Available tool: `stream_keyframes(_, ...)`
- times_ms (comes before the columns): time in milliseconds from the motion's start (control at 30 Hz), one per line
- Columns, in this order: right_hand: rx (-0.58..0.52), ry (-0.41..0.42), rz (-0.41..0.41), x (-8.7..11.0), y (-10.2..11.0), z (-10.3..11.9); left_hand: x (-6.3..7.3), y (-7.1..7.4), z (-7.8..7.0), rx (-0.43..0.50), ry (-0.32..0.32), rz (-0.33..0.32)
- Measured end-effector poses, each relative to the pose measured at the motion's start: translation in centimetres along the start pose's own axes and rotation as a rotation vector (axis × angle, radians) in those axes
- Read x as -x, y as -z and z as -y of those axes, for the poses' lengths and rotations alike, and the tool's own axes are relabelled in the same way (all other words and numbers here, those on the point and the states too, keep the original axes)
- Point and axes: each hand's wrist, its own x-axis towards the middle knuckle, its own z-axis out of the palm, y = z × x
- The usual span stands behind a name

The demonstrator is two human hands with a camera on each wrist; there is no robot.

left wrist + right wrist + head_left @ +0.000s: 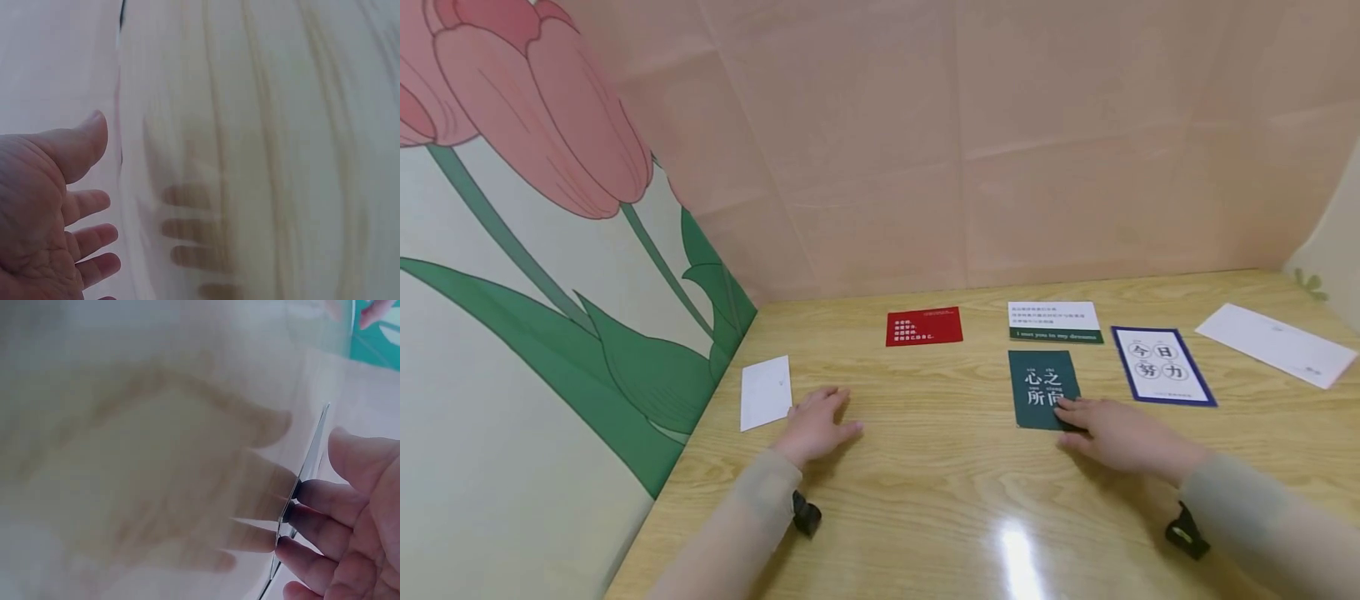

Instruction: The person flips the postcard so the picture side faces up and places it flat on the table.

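On the counter (925, 475), the right grip (1118, 433), fingers extended, touches the green card (1042, 390), which would steady it, pressure hard to judge; the left grip (815, 425), loosely spread and empty, is near a white card (764, 392)

- I see the left hand (47, 206) at the lower left, palm towards the camera, thumb raised and fingers apart.
- I see nothing in its grasp.
- To my right, the glossy tabletop (300, 125) shows blurred brown grain and a dark reflection (190, 228) of the fingers.
- Behind the hand I see a pale, pinkish surface (56, 62).
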Motion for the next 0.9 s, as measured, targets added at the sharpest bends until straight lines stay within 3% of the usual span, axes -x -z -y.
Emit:
stream_keyframes(533,0.006,-0.030,0.030,-0.6,0.7,-1.2,0.6,2.2,7.4,-0.021,0.143,-0.129)
stream_keyframes(667,-0.002,-0.037,0.039,-0.6,0.8,-1.2,0.5,2.7,8.7,-0.020,0.190,-0.108)
stream_keyframes(900,0.045,-0.033,0.036,-0.9,0.6,-1.2,0.6,3.0,9.8,-0.023,0.237,-0.057)
